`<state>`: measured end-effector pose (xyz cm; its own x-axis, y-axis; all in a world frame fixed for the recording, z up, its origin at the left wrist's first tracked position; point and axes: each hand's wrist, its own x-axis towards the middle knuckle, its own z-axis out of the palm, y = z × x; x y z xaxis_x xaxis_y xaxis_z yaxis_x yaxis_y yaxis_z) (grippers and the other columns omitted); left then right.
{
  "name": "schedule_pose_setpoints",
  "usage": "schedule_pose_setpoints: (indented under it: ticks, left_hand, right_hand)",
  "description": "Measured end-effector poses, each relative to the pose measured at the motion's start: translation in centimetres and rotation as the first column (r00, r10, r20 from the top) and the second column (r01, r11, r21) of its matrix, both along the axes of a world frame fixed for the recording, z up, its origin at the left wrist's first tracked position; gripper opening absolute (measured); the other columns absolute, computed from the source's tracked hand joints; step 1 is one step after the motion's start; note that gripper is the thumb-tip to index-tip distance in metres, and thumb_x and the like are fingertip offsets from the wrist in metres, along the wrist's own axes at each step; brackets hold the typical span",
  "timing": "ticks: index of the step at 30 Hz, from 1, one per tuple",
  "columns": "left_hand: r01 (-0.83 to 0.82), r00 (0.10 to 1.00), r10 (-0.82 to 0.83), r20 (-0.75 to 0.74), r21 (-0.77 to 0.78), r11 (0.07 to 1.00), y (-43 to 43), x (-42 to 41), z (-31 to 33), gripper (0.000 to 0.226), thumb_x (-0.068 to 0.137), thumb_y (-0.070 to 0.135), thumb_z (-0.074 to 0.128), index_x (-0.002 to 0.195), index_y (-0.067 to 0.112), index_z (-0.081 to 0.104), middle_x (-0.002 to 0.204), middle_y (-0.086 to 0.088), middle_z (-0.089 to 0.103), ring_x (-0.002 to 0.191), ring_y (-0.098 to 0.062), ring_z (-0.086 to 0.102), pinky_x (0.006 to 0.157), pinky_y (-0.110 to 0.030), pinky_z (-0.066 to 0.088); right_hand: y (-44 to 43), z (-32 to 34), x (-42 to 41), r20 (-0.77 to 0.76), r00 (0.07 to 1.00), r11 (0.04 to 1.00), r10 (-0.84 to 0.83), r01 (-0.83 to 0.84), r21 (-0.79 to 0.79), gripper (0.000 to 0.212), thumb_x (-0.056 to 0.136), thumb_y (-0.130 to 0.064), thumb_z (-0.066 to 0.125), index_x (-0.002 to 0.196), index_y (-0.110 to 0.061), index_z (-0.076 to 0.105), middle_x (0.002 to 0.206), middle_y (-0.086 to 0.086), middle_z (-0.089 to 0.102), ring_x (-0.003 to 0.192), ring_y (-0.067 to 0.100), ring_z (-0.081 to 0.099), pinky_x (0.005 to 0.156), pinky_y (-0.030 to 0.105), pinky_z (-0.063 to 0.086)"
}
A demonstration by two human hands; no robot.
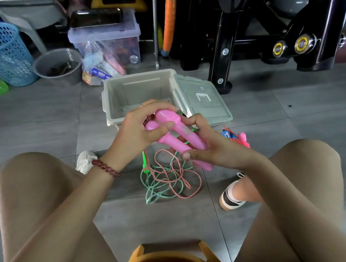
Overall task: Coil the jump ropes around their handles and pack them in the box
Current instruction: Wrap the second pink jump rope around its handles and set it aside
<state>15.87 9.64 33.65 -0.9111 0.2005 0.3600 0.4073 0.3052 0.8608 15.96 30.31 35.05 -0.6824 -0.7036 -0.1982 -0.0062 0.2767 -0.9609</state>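
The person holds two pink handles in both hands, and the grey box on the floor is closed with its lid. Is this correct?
Not quite: the box is open, its lid lying beside it, as the head view shows. The left hand and right hand do hold the pink handles.

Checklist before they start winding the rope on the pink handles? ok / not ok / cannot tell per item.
1. Handles paired: ok. The left hand and right hand both grip the pink handles side by side.
2. Rope free to wind: not ok. The red-and-white rope lies on the floor, overlapping the green rope.
3. Box open: ok. The lid lies at the box's right.
4. Room in the box: ok. Nothing shows inside.
5. Rope ends at the handles: cannot tell, hidden by the hands.
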Motion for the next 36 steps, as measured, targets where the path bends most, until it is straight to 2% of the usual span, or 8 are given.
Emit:
schedule_pose_setpoints:
  ticks: [7, 14, 17, 19, 21, 24, 30, 36]
  left_hand:
    - [0.035, 0.995, -0.054, 0.081, 0.222, 0.975, 0.5, 0.0, -0.3, 0.044, 0.095, 0.047, 0.036, 0.128, 0.021, 0.047, 0.111, -0.001, 0.061, 0.098, -0.010, 0.060, 0.081, -0.020, 0.048]
    - [-0.070, 0.939, -0.061, 0.339, 0.363, 0.929, 1.2, -0.1, -2.1, 0.028, 0.094, 0.028, 0.036, 0.085, 0.011, 0.056, 0.058, 0.010, 0.047, 0.054, -0.005, 0.041, 0.057, -0.018, 0.037]
    - [-0.050, 0.944, -0.032, 0.329, 0.237, 0.970, 1.9, 0.2, -2.4, 0.025, 0.094, 0.025, 0.037, 0.084, 0.014, 0.056, 0.055, 0.011, 0.045, 0.053, -0.003, 0.040, 0.054, -0.016, 0.036]
    - [-0.094, 0.965, 0.120, 0.233, -0.119, 0.988, 2.0, 0.6, -2.7, 0.024, 0.094, 0.030, 0.039, 0.084, 0.018, 0.057, 0.056, 0.007, 0.050, 0.053, -0.009, 0.047, 0.053, -0.026, 0.040]
    - [-0.173, 0.982, 0.183, -0.044, -0.586, 0.792, 2.0, 1.0, -3.3, 0.023, 0.095, 0.029, 0.048, 0.084, 0.011, 0.057, 0.063, -0.007, 0.059, 0.059, -0.029, 0.057, 0.053, -0.032, 0.040]
    - [-0.209, 0.972, 0.032, -0.231, -0.803, 0.558, 1.7, 1.4, -3.0, 0.024, 0.083, 0.024, 0.069, 0.073, 0.006, 0.056, 0.058, -0.012, 0.061, 0.050, -0.034, 0.059, 0.045, -0.028, 0.033]
    - [-0.178, 0.970, -0.062, -0.235, -0.861, 0.476, 2.6, 1.8, -2.5, 0.025, 0.061, 0.009, 0.078, 0.074, 0.007, 0.056, 0.051, -0.006, 0.053, 0.042, -0.029, 0.055, 0.037, -0.025, 0.035]
    - [-0.110, 0.992, 0.121, -0.030, -0.664, 0.739, 4.1, 2.8, -2.8, 0.021, 0.088, 0.020, 0.057, 0.102, 0.005, 0.053, 0.080, -0.014, 0.062, 0.075, -0.039, 0.059, 0.061, -0.039, 0.046]
  right_hand:
    - [0.3, -0.4, -0.4, 0.052, 0.997, 0.988, -0.057, 0.064, -0.138, 0.053, 0.089, 0.003, 0.055, 0.128, -0.013, 0.023, 0.104, 0.028, 0.059, 0.063, 0.021, 0.054, 0.053, 0.036, 0.045]
    - [1.8, 0.5, -1.7, 0.169, 0.967, 0.887, -0.192, 0.244, -0.391, 0.050, 0.086, -0.001, 0.055, 0.125, -0.021, 0.031, 0.108, 0.013, 0.067, 0.070, 0.018, 0.054, 0.049, 0.024, 0.043]
    - [2.1, 0.3, -1.5, 0.154, 0.955, 0.893, -0.252, 0.291, -0.343, 0.051, 0.085, 0.000, 0.055, 0.126, -0.019, 0.031, 0.100, 0.007, 0.069, 0.068, 0.016, 0.055, 0.050, 0.026, 0.043]
    - [1.4, -0.2, -1.2, 0.099, 0.931, 0.906, -0.351, 0.364, -0.217, 0.052, 0.085, 0.003, 0.058, 0.124, -0.020, 0.032, 0.097, 0.003, 0.067, 0.062, 0.011, 0.056, 0.049, 0.023, 0.043]
    - [0.3, -0.6, -0.7, -0.090, 0.902, 0.907, -0.422, 0.420, -0.041, 0.050, 0.086, 0.005, 0.061, 0.123, -0.017, 0.035, 0.114, -0.003, 0.057, 0.063, -0.004, 0.057, 0.052, 0.012, 0.043]
    - [-0.5, -1.2, 0.1, -0.354, 0.862, 0.904, -0.362, 0.417, 0.092, 0.043, 0.086, 0.000, 0.064, 0.121, -0.011, 0.043, 0.116, -0.017, 0.047, 0.086, -0.022, 0.050, 0.070, 0.000, 0.036]
    - [-0.3, -1.3, 0.5, -0.511, 0.783, 0.860, -0.354, 0.487, 0.151, 0.038, 0.085, -0.002, 0.064, 0.119, -0.011, 0.051, 0.105, -0.013, 0.051, 0.077, -0.002, 0.049, 0.067, 0.000, 0.032]
    - [-0.4, -1.8, 0.4, -0.588, 0.701, 0.823, -0.403, 0.559, 0.102, 0.038, 0.084, 0.003, 0.058, 0.119, -0.009, 0.049, 0.120, 0.000, 0.057, 0.088, 0.015, 0.055, 0.066, 0.008, 0.034]
